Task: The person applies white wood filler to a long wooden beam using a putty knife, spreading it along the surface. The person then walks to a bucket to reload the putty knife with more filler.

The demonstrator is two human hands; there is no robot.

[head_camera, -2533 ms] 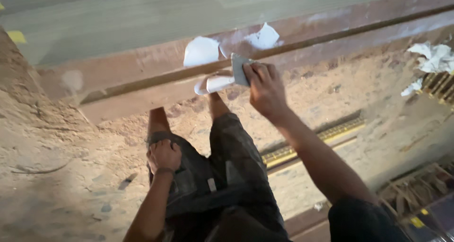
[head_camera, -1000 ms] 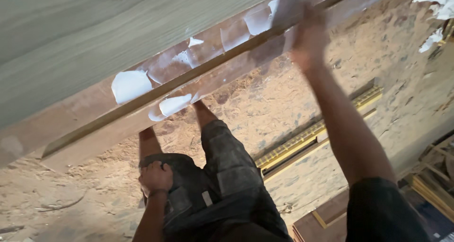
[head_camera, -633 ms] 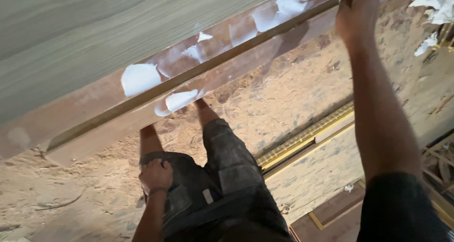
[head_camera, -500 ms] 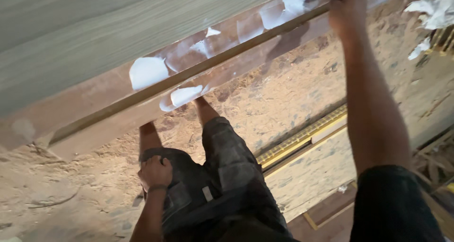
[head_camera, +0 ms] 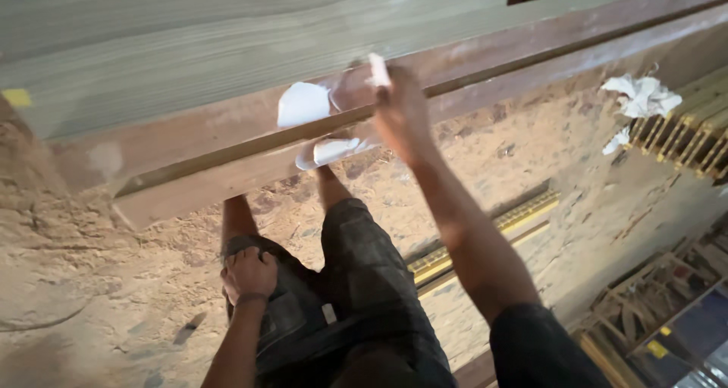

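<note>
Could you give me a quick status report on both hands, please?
Right hand blurred, at wooden edge strip beside white patches. Left hand fisted on thigh.

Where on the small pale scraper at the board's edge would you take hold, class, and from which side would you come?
Grip the scraper by its lower end, coming from the floor side below the board edge, as the right hand does. Its pale upper end presses against the white filler on that edge, so probably only the near end stays free for fingers. The left hand rests on the knee.

One head-worn view looks steeply down, close over the panel edge [head_camera: 227,141] and sawdust floor [head_camera: 91,282].
</note>
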